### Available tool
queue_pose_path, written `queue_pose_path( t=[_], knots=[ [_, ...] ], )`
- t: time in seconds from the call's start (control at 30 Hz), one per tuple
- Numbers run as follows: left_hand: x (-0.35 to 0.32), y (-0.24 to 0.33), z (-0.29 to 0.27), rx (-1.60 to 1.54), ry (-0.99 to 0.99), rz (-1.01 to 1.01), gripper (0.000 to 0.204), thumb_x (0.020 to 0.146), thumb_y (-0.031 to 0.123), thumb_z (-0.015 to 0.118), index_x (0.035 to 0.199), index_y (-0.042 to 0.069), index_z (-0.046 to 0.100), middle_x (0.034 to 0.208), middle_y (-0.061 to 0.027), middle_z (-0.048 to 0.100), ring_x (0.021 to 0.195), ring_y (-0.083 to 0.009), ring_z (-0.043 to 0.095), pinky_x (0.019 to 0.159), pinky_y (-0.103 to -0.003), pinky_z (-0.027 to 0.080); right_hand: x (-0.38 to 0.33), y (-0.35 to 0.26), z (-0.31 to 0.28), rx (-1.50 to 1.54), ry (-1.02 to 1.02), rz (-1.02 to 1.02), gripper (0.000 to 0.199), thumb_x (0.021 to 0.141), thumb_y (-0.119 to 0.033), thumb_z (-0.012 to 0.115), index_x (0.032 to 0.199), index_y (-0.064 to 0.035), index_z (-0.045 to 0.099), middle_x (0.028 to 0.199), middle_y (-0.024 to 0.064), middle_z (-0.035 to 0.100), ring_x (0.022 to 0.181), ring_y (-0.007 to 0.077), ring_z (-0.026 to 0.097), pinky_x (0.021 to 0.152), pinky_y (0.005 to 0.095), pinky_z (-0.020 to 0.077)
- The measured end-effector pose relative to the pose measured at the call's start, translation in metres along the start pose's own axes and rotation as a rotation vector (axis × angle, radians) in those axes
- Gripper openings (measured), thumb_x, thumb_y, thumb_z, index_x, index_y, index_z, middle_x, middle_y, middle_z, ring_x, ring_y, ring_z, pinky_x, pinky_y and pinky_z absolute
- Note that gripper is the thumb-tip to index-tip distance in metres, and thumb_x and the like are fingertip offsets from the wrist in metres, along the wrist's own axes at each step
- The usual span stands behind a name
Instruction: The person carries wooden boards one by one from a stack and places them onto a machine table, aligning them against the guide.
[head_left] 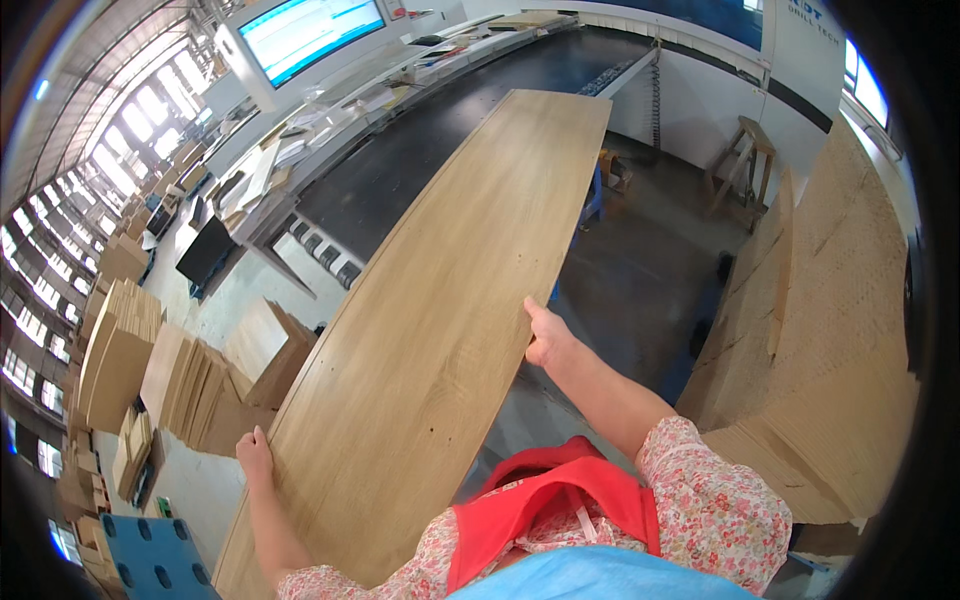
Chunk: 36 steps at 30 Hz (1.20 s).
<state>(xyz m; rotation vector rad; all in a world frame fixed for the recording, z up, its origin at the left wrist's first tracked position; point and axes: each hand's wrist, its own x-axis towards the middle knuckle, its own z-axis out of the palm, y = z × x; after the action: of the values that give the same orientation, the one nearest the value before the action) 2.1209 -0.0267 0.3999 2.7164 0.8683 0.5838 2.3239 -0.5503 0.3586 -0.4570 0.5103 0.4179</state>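
A long wood-grain panel [440, 300] stretches away from me, its far end over a black machine table [400, 190]. My left hand [255, 455] grips the panel's left edge near the front, thumb up along the side. Farther along, my right hand [546, 332] is wrapped round the right edge, its thumb at the rim and the other fingers hidden underneath. Small dark holes dot the panel's face. The panel's near end passes out of sight beside my left arm and body.
Stacked boards [195, 390] stand on the floor at left, beside a blue slotted plastic piece [160, 555]. Tall cardboard stacks [800, 370] rise at right, near a wooden stool [742, 165]. A lit screen [310, 38] and a cluttered ledge [350, 110] border the machine table.
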Motion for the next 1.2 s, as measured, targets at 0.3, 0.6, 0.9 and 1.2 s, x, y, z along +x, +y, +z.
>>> queue_pose_path(
  t=[0.3, 0.6, 0.9, 1.2],
  knots=[
    [0.099, 0.202, 0.112, 0.049, 0.12, 0.265, 0.029, 0.089, 0.026, 0.053, 0.084, 0.0, 0.063, 0.087, -0.0193, 0.063, 0.086, -0.032, 0.06, 0.078, -0.042, 0.045, 0.14, -0.143, 0.044, 0.022, 0.044, -0.149, 0.04, 0.1, -0.03, 0.039, 0.134, -0.0096, 0.04, 0.139, 0.009, 0.043, 0.124, 0.0283, 0.044, 0.102, 0.0484, 0.0364],
    [0.077, 0.525, 0.198, 0.331, -0.487, 0.176, 0.073, 0.089, 0.056, 0.041, 0.146, 0.015, 0.022, 0.153, -0.0178, 0.009, 0.14, -0.0406, 0.004, 0.105, -0.065, 0.007, 0.266, -0.29, 0.036, -0.437, 0.066, -0.537, 0.04, 0.095, -0.021, 0.048, 0.13, -0.0051, 0.039, 0.136, 0.0123, 0.043, 0.126, 0.0312, 0.04, 0.1, 0.0516, 0.0334],
    [0.202, 0.684, 0.3, 0.353, -0.438, 0.213, 0.073, 0.089, 0.058, 0.037, 0.147, 0.017, 0.019, 0.154, -0.0149, 0.009, 0.14, -0.0397, 0.006, 0.106, -0.065, 0.008, 0.384, -0.503, 0.082, -2.289, 0.067, -1.269, 0.031, 0.086, -0.024, 0.051, 0.107, -0.0022, 0.058, 0.138, 0.0126, 0.04, 0.129, 0.0311, 0.035, 0.105, 0.048, 0.0271],
    [0.307, 0.863, 0.406, 0.32, -0.426, 0.224, 0.072, 0.089, 0.059, 0.036, 0.146, 0.017, 0.024, 0.154, -0.0115, 0.013, 0.141, -0.0336, 0.009, 0.107, -0.062, 0.006, 0.522, -0.676, 0.107, -2.375, 0.192, -0.892, 0.048, 0.095, -0.03, 0.031, 0.136, -0.0063, 0.039, 0.149, 0.0096, 0.025, 0.139, 0.0275, 0.018, 0.113, 0.0441, 0.0169]
  ],
)
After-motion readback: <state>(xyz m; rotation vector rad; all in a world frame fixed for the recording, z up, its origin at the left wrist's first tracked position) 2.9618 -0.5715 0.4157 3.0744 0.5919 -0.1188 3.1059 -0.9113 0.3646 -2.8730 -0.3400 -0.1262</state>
